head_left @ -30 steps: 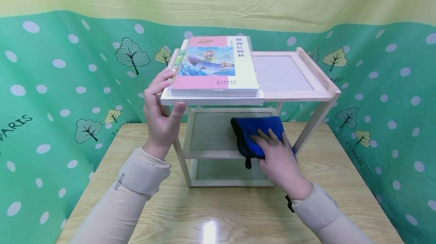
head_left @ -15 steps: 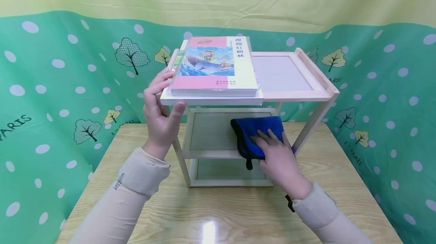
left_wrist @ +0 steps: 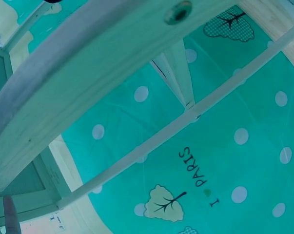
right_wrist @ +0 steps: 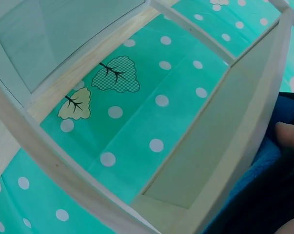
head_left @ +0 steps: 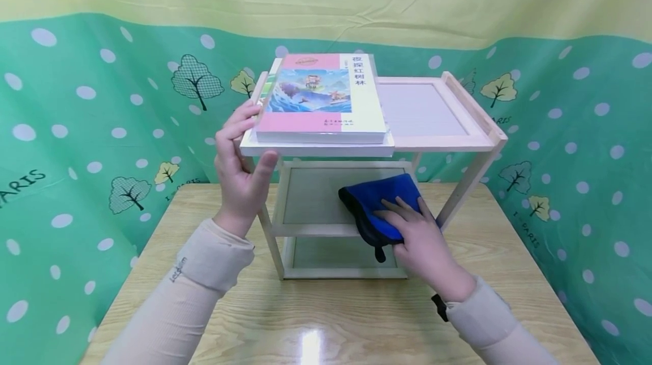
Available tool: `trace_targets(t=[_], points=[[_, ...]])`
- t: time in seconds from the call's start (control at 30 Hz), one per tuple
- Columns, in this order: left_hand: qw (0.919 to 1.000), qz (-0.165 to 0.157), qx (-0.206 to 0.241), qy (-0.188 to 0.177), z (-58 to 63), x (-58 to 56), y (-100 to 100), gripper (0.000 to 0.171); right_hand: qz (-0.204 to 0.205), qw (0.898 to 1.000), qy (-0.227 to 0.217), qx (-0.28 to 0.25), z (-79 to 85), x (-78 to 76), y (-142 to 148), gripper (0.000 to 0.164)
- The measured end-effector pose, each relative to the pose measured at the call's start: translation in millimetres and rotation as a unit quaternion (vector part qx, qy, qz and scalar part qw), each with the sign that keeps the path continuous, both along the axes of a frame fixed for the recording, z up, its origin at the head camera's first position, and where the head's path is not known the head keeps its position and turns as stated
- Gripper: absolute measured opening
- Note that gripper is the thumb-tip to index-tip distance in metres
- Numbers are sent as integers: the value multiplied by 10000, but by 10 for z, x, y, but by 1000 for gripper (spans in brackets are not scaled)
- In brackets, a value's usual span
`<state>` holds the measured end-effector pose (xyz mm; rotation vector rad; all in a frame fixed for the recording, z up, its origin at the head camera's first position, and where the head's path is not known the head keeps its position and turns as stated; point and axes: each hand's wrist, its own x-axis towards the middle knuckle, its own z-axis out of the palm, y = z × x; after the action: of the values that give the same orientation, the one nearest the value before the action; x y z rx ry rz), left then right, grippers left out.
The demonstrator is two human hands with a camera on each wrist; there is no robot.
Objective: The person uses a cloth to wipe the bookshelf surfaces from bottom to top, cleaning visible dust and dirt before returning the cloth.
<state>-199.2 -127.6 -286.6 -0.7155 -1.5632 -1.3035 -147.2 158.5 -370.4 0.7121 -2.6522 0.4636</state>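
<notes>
My left hand (head_left: 239, 170) grips the upper left corner of a pale wooden shelf rack (head_left: 443, 142), its thumb in front and its fingers along the side. Right beside those fingers, a pink-and-white book (head_left: 311, 90) lies on another book on the rack's top. My right hand (head_left: 420, 237) holds a blue cloth (head_left: 379, 198) with black edging and a small black loop. Fingers spread over its upper face, while most of the thumb is hidden. The cloth lies over the right part of the middle shelf (head_left: 316, 198) and hangs past its front rail.
The rack stands on a wood-grain table (head_left: 285, 320). Its right leg (head_left: 460, 195) rises close beside the right hand, and the bottom shelf (head_left: 331, 254) lies under the cloth. Behind hangs a green-and-yellow curtain (head_left: 102, 127) with dots and trees.
The right hand has shifted slightly toward the front and right, and the cloth has turned with it, its loop now lower. The left hand and books have stayed put.
</notes>
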Motion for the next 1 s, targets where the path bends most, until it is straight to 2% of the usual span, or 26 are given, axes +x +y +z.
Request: trace_targets(t=[0.23,0.4,0.57,0.8,1.0], points=[[10000,-30,61,26,0,-9,2,80,459,9968,436,-494,62,24,76,69],[10000,-33,74,-2,-5,-5,2,81,569,9949,492,-668,140,62,135,70],[10000,-45,82,-4,-1,-4,6,81,674,9911,781,-843,217,86,180,71],[9999,-77,82,17,4,-2,7,81,703,9879,1029,-920,326,107,217,71],[10000,-57,62,13,0,0,7,81,829,9856,1258,-773,422,144,238,71]])
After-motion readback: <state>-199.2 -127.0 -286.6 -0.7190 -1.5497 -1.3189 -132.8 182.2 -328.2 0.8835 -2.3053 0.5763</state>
